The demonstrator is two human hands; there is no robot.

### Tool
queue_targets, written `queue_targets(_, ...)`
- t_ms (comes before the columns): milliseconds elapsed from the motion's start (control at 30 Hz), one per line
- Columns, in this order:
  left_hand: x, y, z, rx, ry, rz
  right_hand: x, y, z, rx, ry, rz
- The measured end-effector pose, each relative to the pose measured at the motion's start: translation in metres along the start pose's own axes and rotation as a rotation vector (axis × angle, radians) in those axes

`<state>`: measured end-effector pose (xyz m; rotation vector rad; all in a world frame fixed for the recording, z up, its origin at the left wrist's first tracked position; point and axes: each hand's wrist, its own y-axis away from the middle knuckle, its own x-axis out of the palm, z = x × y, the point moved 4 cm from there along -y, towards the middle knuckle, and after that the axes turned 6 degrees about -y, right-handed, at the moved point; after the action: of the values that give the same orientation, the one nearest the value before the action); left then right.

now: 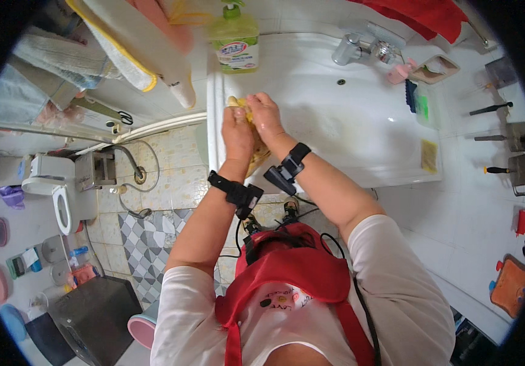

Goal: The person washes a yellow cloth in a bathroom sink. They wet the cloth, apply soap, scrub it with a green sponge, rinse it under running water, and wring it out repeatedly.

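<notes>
At the left end of a white sink basin (317, 132), my left hand (237, 137) and my right hand (266, 116) are close together on a wet yellow cloth (259, 153). Both sets of fingers grip its bunched top, and the rest of it hangs below between my wrists. The hands hide part of the cloth. A pump bottle of green liquid detergent (237, 45) stands on the basin's corner, beyond my hands. The chrome faucet (347, 48) is at the basin's far side, and the drain (341, 82) lies below it.
Towels (130, 68) hang at the upper left. A pink soap dish (435, 68), a dark brush (410, 96) and a yellow sponge (429, 156) are at the basin's right side. A toilet (63, 210) and a shower hose (157, 164) are on the left. A red cloth (418, 16) hangs at the top.
</notes>
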<state>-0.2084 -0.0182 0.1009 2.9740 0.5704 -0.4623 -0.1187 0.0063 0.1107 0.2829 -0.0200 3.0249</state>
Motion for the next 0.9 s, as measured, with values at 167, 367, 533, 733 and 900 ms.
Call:
queue_targets(167, 0.0, -0.017, -0.002, -0.006, 0.142, -0.031, -0.001, -0.016, -0.002, -0.12, 0.15, 0.061)
queue_targets(367, 0.0, -0.014, -0.001, -0.063, 0.246, 0.071, 0.001, -0.003, 0.016, -0.013, 0.133, 0.152)
queue_targets(533, -0.011, -0.008, -0.015, -0.049, 0.343, 0.169, -0.002, -0.003, 0.009, 0.138, 0.073, 0.266)
queue_targets(733, -0.017, 0.006, -0.042, -0.113, 0.481, 0.181, -0.011, -0.043, -0.015, 0.383, -0.272, 0.155)
queue_targets(900, -0.03, 0.001, -0.061, -0.055, 0.319, 0.27, -0.02, -0.035, -0.012, 0.454, -0.318, 0.085)
